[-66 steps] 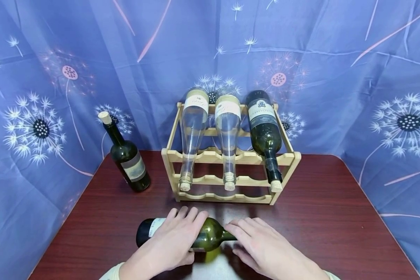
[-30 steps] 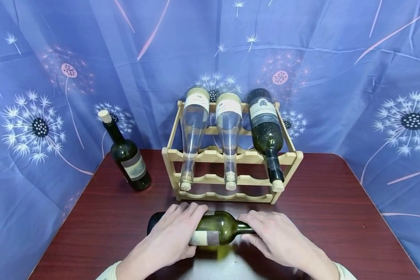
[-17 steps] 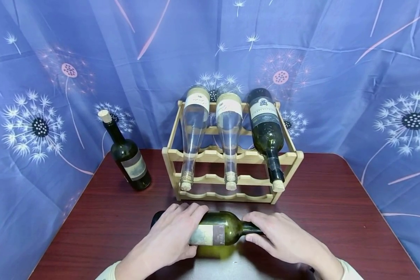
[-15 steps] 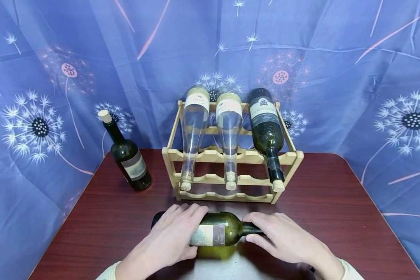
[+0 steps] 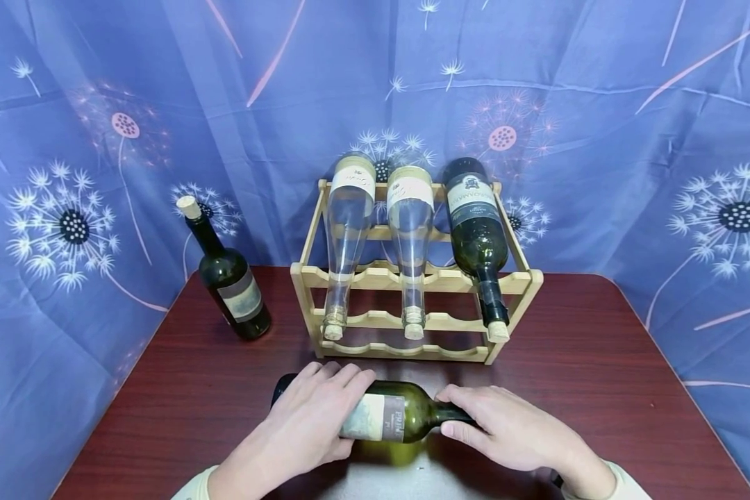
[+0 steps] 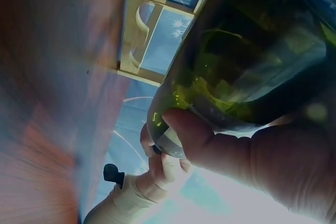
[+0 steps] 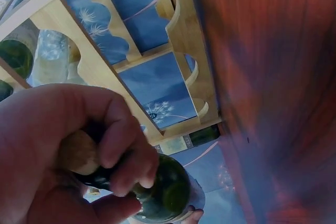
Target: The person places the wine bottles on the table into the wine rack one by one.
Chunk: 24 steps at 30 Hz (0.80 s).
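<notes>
A green glass wine bottle (image 5: pixel 417 411) lies sideways between my hands, neck to the right, low over the front of the table. My left hand (image 5: pixel 315 417) grips its body from above, fingers over the far side; the left wrist view shows the thumb (image 6: pixel 220 148) pressed against the glass. Around the neck curl the fingers of my right hand (image 5: pixel 506 425). In the right wrist view a cork (image 7: pixel 79 152) shows at the bottle's mouth inside that hand. A pale label with a grey band (image 5: pixel 381 417) faces up towards me, partly covered by the left hand.
Behind the hands stands a wooden wine rack (image 5: pixel 381 280). On its top tier rest two clear bottles (image 5: pixel 350 208) (image 5: pixel 410 215) and a dark green bottle (image 5: pixel 478 236), corks towards me. Another corked dark bottle (image 5: pixel 228 278) stands upright at the left of the reddish table (image 5: pixel 594 361).
The bottle has shifted to the right and turned about its length, bringing the label round to the top. My right hand has moved right with the neck; the left hand stays on the body.
</notes>
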Each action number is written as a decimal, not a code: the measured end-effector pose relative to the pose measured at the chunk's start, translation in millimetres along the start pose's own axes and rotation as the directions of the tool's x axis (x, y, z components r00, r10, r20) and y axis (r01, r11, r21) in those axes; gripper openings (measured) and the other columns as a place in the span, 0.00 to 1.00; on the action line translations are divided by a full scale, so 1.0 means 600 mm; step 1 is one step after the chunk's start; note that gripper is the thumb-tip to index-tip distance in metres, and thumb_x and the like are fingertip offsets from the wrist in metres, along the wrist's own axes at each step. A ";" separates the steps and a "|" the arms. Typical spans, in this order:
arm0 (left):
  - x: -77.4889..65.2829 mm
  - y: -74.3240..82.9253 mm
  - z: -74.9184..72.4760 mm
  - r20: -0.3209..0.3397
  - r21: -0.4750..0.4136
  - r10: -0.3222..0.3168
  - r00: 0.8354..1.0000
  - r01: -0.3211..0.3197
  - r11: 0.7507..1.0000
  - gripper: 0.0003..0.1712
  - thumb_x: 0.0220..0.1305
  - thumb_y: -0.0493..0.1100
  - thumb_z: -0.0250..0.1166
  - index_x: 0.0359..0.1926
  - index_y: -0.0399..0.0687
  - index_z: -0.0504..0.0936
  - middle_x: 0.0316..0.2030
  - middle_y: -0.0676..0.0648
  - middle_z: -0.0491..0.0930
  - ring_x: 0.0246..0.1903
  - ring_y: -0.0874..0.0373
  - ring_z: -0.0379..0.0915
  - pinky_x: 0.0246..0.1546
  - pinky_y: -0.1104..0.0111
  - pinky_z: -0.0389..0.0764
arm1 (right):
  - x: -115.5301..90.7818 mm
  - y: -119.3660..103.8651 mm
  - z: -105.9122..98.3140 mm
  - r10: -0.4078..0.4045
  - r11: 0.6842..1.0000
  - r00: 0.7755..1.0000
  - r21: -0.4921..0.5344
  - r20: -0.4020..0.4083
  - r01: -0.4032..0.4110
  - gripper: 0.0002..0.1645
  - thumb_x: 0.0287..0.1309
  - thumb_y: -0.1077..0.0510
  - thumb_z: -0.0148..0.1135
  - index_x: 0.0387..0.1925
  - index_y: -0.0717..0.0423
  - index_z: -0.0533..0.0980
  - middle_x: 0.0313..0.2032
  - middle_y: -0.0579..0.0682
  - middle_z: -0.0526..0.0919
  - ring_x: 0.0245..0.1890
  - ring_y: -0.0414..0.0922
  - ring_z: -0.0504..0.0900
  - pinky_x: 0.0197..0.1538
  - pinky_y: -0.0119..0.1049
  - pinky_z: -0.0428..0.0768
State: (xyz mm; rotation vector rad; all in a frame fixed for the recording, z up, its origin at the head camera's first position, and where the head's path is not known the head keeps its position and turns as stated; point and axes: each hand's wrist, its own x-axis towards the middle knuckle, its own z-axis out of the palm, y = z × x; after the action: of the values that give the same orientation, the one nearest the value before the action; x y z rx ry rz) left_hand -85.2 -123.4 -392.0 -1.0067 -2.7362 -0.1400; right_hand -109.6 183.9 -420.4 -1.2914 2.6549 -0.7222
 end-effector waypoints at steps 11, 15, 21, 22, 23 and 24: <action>-0.001 -0.003 0.000 0.019 -0.025 0.037 0.999 -0.036 0.999 0.49 0.25 0.53 0.77 0.57 0.56 0.73 0.44 0.57 0.76 0.38 0.54 0.73 0.37 0.61 0.69 | -0.008 -0.012 0.002 0.038 0.999 0.987 0.030 0.154 -0.043 0.16 0.71 0.41 0.43 0.57 0.32 0.65 0.43 0.28 0.74 0.44 0.30 0.75 0.47 0.36 0.75; 0.000 -0.005 -0.001 0.028 -0.025 0.031 0.999 -0.031 0.999 0.51 0.26 0.54 0.78 0.60 0.58 0.71 0.46 0.58 0.75 0.39 0.54 0.72 0.39 0.61 0.68 | -0.009 -0.012 0.000 0.042 0.998 0.985 0.047 0.166 -0.050 0.17 0.71 0.41 0.42 0.58 0.32 0.64 0.46 0.29 0.74 0.47 0.32 0.75 0.49 0.37 0.75; 0.000 -0.009 -0.007 0.042 -0.029 -0.005 0.999 0.006 1.000 0.52 0.31 0.59 0.79 0.63 0.59 0.70 0.49 0.58 0.74 0.44 0.52 0.70 0.46 0.58 0.67 | -0.013 -0.005 -0.012 0.046 0.994 0.982 0.094 0.183 -0.064 0.15 0.72 0.42 0.42 0.56 0.31 0.64 0.42 0.29 0.73 0.43 0.30 0.74 0.46 0.34 0.74; 0.000 -0.011 -0.008 0.040 -0.020 -0.015 0.999 0.016 1.000 0.52 0.32 0.61 0.78 0.63 0.59 0.70 0.50 0.58 0.74 0.45 0.52 0.70 0.48 0.57 0.67 | -0.014 -0.003 -0.013 0.049 0.993 0.982 0.101 0.185 -0.068 0.14 0.72 0.42 0.42 0.56 0.31 0.64 0.42 0.29 0.73 0.42 0.30 0.74 0.46 0.33 0.73; 0.000 -0.014 -0.010 0.039 -0.012 -0.025 0.999 0.025 1.000 0.51 0.33 0.63 0.78 0.63 0.59 0.70 0.50 0.57 0.75 0.46 0.52 0.70 0.49 0.57 0.67 | -0.015 -0.001 -0.015 0.050 0.992 0.981 0.107 0.186 -0.071 0.14 0.72 0.43 0.42 0.56 0.30 0.64 0.41 0.29 0.73 0.42 0.30 0.73 0.45 0.33 0.73; -0.001 -0.017 -0.013 0.035 -0.002 -0.035 0.999 0.036 0.999 0.51 0.33 0.64 0.77 0.63 0.58 0.71 0.51 0.56 0.75 0.48 0.51 0.70 0.51 0.56 0.66 | -0.016 0.001 -0.016 0.054 0.991 0.981 0.113 0.187 -0.076 0.14 0.72 0.43 0.42 0.56 0.30 0.64 0.41 0.30 0.73 0.42 0.31 0.73 0.45 0.32 0.72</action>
State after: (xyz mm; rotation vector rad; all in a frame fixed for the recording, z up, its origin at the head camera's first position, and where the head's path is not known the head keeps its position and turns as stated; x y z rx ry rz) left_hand -90.1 -132.7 -385.0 -0.9706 -2.7872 -0.1325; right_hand -106.9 195.0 -413.1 -1.1739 2.4555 -0.7054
